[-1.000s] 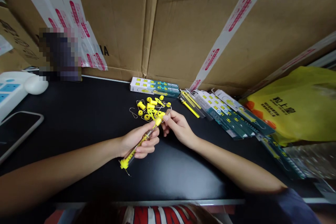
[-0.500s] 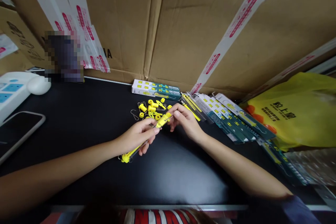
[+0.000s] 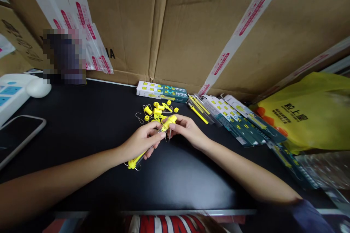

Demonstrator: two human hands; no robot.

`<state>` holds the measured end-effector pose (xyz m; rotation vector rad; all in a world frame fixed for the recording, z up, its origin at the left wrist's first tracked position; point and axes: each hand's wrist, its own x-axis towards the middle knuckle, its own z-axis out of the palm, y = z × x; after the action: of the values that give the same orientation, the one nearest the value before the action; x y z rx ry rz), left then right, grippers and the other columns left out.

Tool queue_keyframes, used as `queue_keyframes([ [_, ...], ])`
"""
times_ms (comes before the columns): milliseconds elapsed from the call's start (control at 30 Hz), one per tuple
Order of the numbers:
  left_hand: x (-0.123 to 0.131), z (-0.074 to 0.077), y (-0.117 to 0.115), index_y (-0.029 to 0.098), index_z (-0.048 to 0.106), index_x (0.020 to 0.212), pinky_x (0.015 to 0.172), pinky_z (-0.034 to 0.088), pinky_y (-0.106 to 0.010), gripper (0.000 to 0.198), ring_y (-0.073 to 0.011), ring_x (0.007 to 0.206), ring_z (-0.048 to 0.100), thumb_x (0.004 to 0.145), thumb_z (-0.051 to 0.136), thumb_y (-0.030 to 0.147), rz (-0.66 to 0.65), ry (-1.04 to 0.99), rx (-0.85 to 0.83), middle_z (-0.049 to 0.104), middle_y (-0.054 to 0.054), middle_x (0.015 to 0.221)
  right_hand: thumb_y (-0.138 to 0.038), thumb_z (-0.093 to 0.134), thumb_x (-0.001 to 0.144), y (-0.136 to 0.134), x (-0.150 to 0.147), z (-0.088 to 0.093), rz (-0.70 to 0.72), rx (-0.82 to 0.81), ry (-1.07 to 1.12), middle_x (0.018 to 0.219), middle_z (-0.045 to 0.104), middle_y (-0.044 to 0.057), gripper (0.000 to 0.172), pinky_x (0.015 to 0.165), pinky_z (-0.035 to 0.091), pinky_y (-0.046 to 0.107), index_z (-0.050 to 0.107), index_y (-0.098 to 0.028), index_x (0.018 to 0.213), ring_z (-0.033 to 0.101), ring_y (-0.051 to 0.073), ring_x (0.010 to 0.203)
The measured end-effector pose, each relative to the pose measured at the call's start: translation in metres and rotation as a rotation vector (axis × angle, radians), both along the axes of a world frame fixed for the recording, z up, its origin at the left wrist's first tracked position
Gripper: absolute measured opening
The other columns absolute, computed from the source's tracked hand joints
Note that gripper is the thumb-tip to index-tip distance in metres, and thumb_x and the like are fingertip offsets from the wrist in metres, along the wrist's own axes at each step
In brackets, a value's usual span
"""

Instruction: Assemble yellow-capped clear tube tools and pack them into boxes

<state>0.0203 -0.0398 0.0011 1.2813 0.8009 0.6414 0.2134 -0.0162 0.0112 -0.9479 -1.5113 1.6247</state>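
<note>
My left hand [image 3: 149,138] is closed around the clear tube of a spring scale [image 3: 141,156], which slants up to the right. Its lower yellow end, with thin metal wire at it, sticks out below my palm. The upper yellow cap [image 3: 170,122] shows between my two hands. My right hand [image 3: 187,130] is pinched at that cap, thumb and fingers on a bent metal wire loop [image 3: 168,135] that hangs below it. Just beyond the hands lie loose yellow plastic parts [image 3: 158,109] and a wire hook [image 3: 139,118].
A printed box [image 3: 161,91] lies at the back. Clear tubes with yellow rods [image 3: 199,111] and several flat printed boxes [image 3: 240,123] lie to the right, near a yellow plastic bag [image 3: 308,116]. A phone [image 3: 22,138] and a white power strip [image 3: 13,94] are at left.
My right hand has moved slightly down and left, closer to the upper cap, and the wire loop now hangs below it. My left hand keeps hold of the spring scale.
</note>
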Motion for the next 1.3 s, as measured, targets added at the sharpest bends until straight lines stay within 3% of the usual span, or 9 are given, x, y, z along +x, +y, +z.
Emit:
queue_keyframes([
  [133, 0.001, 0.0, 0.0, 0.019, 0.046, 0.091, 0.026, 0.034, -0.012, 0.024, -0.0032, 0.029, 0.043, 0.088, 0.052, 0.042, 0.013, 0.009, -0.002, 0.046, 0.01, 0.056, -0.045, 0.066, 0.078, -0.002, -0.001, -0.004, 0.02, -0.096, 0.008, 0.074, 0.065, 0.0, 0.03, 0.064, 0.053, 0.024, 0.064, -0.016, 0.085, 0.062, 0.01, 0.063],
  [367, 0.001, -0.001, 0.001, 0.02, 0.046, 0.097, 0.029, 0.038, -0.013, 0.025, -0.0034, 0.032, 0.045, 0.086, 0.056, 0.04, 0.058, -0.003, 0.019, 0.048, 0.01, 0.06, -0.043, 0.063, 0.082, -0.003, 0.001, 0.003, 0.044, -0.014, 0.029, 0.076, 0.065, 0.0, 0.027, 0.065, 0.054, 0.023, 0.063, -0.017, 0.088, 0.063, 0.01, 0.067],
  [500, 0.0, -0.001, 0.005, 0.02, 0.046, 0.103, 0.032, 0.04, -0.015, 0.032, -0.0051, 0.034, 0.05, 0.084, 0.059, 0.041, 0.044, -0.038, 0.013, 0.053, 0.008, 0.063, -0.042, 0.06, 0.083, 0.003, 0.01, 0.016, -0.073, 0.018, 0.086, 0.075, 0.065, 0.0, 0.026, 0.065, 0.056, 0.028, 0.059, -0.019, 0.095, 0.064, 0.013, 0.068],
  [633, 0.001, 0.0, 0.004, 0.014, 0.05, 0.112, 0.056, 0.052, -0.023, 0.038, -0.0129, 0.058, 0.066, 0.085, 0.057, 0.041, -0.026, -0.107, 0.023, 0.066, -0.002, 0.072, -0.037, 0.055, 0.084, 0.015, 0.021, 0.027, -0.27, 0.086, 0.177, 0.075, 0.061, 0.0, 0.022, 0.054, 0.055, 0.027, 0.058, -0.02, 0.097, 0.06, 0.013, 0.062],
  [767, 0.003, -0.003, -0.001, 0.012, 0.053, 0.12, 0.076, 0.053, -0.032, 0.043, -0.0171, 0.076, 0.069, 0.088, 0.053, 0.04, -0.099, -0.149, 0.022, 0.07, -0.01, 0.091, -0.034, 0.049, 0.084, 0.024, 0.028, 0.03, -0.368, 0.072, 0.233, 0.071, 0.056, -0.001, 0.021, 0.044, 0.05, 0.022, 0.059, -0.02, 0.095, 0.053, 0.011, 0.056],
  [933, 0.002, -0.004, -0.004, 0.015, 0.055, 0.124, 0.071, 0.052, -0.028, 0.037, -0.0146, 0.08, 0.067, 0.091, 0.047, 0.03, -0.081, 0.031, 0.277, 0.067, -0.01, 0.108, -0.033, 0.043, 0.081, 0.033, 0.031, 0.024, -0.421, -0.035, 0.308, 0.065, 0.053, -0.001, 0.022, 0.04, 0.043, 0.019, 0.057, -0.019, 0.092, 0.051, 0.011, 0.054],
  [1033, 0.0, -0.001, -0.003, 0.017, 0.065, 0.106, 0.065, 0.05, -0.023, 0.024, -0.0126, 0.076, 0.063, 0.087, 0.052, 0.024, 0.005, 0.209, 0.503, 0.068, -0.006, 0.099, -0.033, 0.041, 0.08, 0.037, 0.035, 0.019, -0.438, -0.063, 0.352, 0.065, 0.055, -0.001, 0.022, 0.04, 0.042, 0.019, 0.056, -0.02, 0.089, 0.053, 0.012, 0.054],
  [1133, -0.001, -0.001, -0.003, 0.016, 0.064, 0.084, 0.06, 0.049, -0.021, 0.009, -0.0111, 0.071, 0.06, 0.083, 0.058, 0.022, 0.051, 0.265, 0.57, 0.065, -0.002, 0.084, -0.034, 0.042, 0.08, 0.039, 0.037, 0.017, -0.451, -0.048, 0.352, 0.067, 0.056, 0.0, 0.021, 0.042, 0.042, 0.022, 0.055, -0.02, 0.09, 0.054, 0.013, 0.055],
  [1300, -0.001, -0.002, -0.007, 0.019, 0.057, 0.113, 0.076, 0.052, -0.027, 0.029, -0.0162, 0.098, 0.059, 0.085, 0.059, 0.025, -0.021, 0.168, 0.636, 0.059, -0.007, 0.112, -0.037, 0.045, 0.079, 0.03, 0.031, 0.022, -0.392, -0.022, 0.337, 0.067, 0.055, -0.001, 0.022, 0.045, 0.043, 0.022, 0.055, -0.021, 0.091, 0.052, 0.013, 0.056],
])
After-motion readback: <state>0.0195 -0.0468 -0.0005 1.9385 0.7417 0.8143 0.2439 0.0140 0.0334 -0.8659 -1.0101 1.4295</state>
